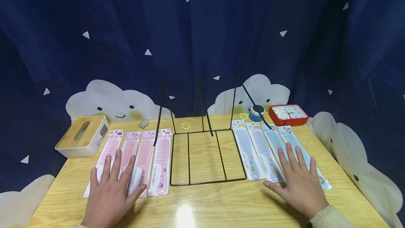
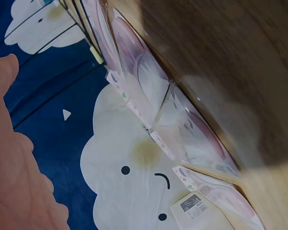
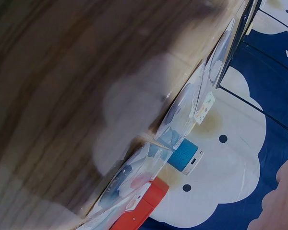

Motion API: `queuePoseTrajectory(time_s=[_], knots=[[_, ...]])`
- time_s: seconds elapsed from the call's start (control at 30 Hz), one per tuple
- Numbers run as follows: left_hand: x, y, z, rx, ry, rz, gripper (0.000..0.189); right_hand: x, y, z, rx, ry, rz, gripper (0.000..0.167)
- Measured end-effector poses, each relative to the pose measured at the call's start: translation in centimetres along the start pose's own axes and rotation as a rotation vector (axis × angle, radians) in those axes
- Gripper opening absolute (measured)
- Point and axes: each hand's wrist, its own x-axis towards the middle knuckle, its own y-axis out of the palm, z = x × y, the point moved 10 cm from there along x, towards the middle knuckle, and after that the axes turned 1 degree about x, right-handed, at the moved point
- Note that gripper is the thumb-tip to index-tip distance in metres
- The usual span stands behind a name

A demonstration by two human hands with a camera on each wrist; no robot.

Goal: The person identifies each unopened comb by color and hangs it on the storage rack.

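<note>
Hovering outspread, the left hand [image 1: 109, 191] overlaps packaged pink combs [image 1: 162, 152] at the left of the head view; the right hand [image 1: 300, 187], likewise outspread, overlaps packaged blue combs [image 1: 244, 147] at right. A black wire rack [image 1: 188, 157] stands at centre.

Rack [image 1: 188, 157]: middle of the surface [image 1: 218, 203]
Left combs [image 1: 162, 157]: four, left of the rack
Right combs [image 1: 259, 150]: four, right of the rack
Tissue box [image 1: 91, 137]: left of left combs
Clock [image 1: 288, 114]: far right, behind the right combs
Cylinder [image 1: 256, 115]: just left of the clock
Curtain [image 1: 202, 38]: behind the surface
</note>
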Motion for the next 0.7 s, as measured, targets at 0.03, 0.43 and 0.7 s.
queuePoseTrajectory(time_s=[0.03, 0.43, 0.7], knots=[[0.0, 0.0, 0.0, -0.002, 0.002, -0.002, 0.092, 0.0, 0.0, 0.0, 0.0, -0.001, -0.001, 0.116], [0.3, 1.6, -1.6, -0.1, 0.052, 0.035, 0.1, 1.5, 0.0, -1.9, 0.067, -0.031, -0.02, 0.116], [0.5, 4.0, -4.1, -0.342, 0.045, 0.046, 0.1, 8.2, 3.7, -3.7, 0.297, 0.019, 0.185, 0.105]])
